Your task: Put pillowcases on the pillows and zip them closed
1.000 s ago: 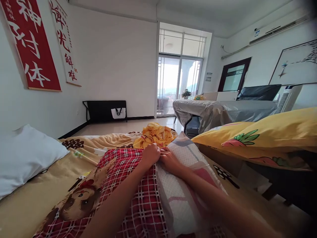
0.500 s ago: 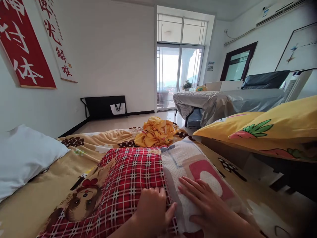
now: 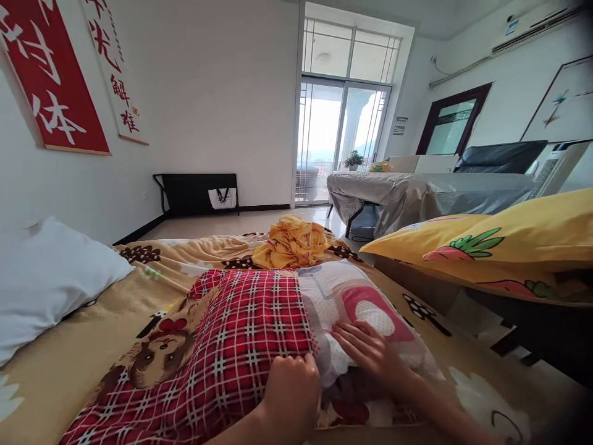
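Note:
A red plaid pillowcase (image 3: 250, 327) with a cartoon bear print lies across the bed. From its right side a white pillow with pink patches (image 3: 324, 290) sticks out, its left part under the plaid cloth. My left hand (image 3: 293, 389) is closed in a fist on the edge of the pillowcase, with the thumb mostly hidden. My right hand (image 3: 368, 352) lies on the pillow, fingers extended side by side and pressing into its surface. Below the right hand, another printed part of the cloth (image 3: 347, 413) shows.
The bed has a tan patterned blanket (image 3: 106, 346). A white pillow (image 3: 55, 278) lies left, and a crumpled yellow cloth (image 3: 291, 244) lies beyond the plaid pillowcase. Yellow carrot-print pillows (image 3: 509, 247) rest at the right. Behind stands a plastic-covered table (image 3: 398, 191).
My right hand has pushed the pillow slightly, bunching its near side, and the printed cloth beneath now shows more. My left hand keeps its grip and its thumb has folded in. The view has shifted slightly.

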A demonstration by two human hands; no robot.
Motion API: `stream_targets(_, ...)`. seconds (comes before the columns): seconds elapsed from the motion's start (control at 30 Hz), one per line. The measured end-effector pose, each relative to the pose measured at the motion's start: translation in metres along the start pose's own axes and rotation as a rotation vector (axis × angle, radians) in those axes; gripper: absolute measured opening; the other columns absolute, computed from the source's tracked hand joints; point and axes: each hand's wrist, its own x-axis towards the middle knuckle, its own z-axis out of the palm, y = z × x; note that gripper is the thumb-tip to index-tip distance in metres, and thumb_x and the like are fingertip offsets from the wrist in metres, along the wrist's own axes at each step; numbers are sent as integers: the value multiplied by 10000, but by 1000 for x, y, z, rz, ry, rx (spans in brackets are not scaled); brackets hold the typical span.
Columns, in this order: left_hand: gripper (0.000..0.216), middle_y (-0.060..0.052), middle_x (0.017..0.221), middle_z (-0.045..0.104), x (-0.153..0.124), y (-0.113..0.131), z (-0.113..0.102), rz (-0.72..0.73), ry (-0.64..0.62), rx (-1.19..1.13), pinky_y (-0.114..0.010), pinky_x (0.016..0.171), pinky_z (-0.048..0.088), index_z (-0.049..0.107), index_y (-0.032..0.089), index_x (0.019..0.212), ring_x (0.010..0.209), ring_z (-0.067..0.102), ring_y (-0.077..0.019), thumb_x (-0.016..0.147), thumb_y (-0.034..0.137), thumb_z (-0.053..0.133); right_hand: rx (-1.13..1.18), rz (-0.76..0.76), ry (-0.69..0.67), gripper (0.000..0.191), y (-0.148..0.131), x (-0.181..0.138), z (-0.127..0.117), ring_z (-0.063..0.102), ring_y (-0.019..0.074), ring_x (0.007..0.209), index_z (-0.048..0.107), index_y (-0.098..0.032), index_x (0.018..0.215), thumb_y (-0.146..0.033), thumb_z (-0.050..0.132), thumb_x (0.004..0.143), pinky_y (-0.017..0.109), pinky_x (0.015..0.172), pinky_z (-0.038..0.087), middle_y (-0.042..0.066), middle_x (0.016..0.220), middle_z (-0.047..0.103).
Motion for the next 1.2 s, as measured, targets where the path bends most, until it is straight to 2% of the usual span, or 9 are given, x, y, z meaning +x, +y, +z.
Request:
stream_targets(0.2,293,-139,978,681,6,10,-21,50,116,-67,-341,700,534,660,122,1001,869,675,-251,902,144,385,102,17,81,364,-13,40,-4,648,188,1044,629,-127,1131,-124,307,961,359,885,516,127,1033,720)
stream_targets(0.33,282,-124,972,686,12,22,-22,92,137,-162,-368,717,539,657,155,979,880,674,-261,903,162,385,297,115,151,395,-35,39,19,656,169,750,683,-231,911,-137,301,954,371,883,531,44,725,697)
stream_targets(0.4,278,-123,970,687,14,27,-17,125,123,-182,-377,713,538,654,158,969,885,673,-267,901,167,385,369,174,98,396,-44,31,27,631,160,678,691,-268,885,-134,323,945,357,917,522,16,663,668)
stream_targets(0.5,266,-128,936,689,13,26,-7,130,106,-177,-386,705,533,651,147,945,860,675,-271,901,198,393,443,172,-8,338,-41,25,15,656,182,868,699,-259,996,-172,376,944,379,972,496,44,825,715)
stream_targets(0.7,247,-134,881,686,4,17,0,224,20,-82,-366,666,517,678,130,860,795,675,-260,886,217,448,829,286,-396,351,31,49,-35,621,201,1100,687,-251,1113,-486,554,889,345,963,495,53,1132,697)
stream_targets(0.83,227,-156,863,688,5,25,6,261,-36,-19,-375,639,511,700,122,826,769,680,-275,858,197,488,443,632,-406,427,89,70,-2,551,248,1213,593,-228,1277,-449,472,932,430,1033,417,98,1296,609)
stream_targets(0.93,214,-162,858,702,7,26,15,247,-85,-28,-377,639,509,705,119,865,771,690,-291,840,206,512,344,643,-499,485,111,84,38,535,291,1230,574,-198,1303,-461,514,901,478,1041,387,134,1319,586)
stream_targets(1.07,277,-173,864,716,-3,15,7,169,-131,-42,-398,665,512,700,119,934,799,697,-318,848,306,514,346,611,-562,427,110,90,71,664,263,989,702,-195,1075,-527,525,874,430,911,473,108,1078,713)
stream_targets(1.2,429,-138,854,719,-1,-5,-38,85,74,-107,-410,714,511,674,155,955,796,692,-295,918,444,358,317,594,-553,317,92,88,74,666,201,741,722,-196,816,-422,515,894,340,763,481,65,820,734)
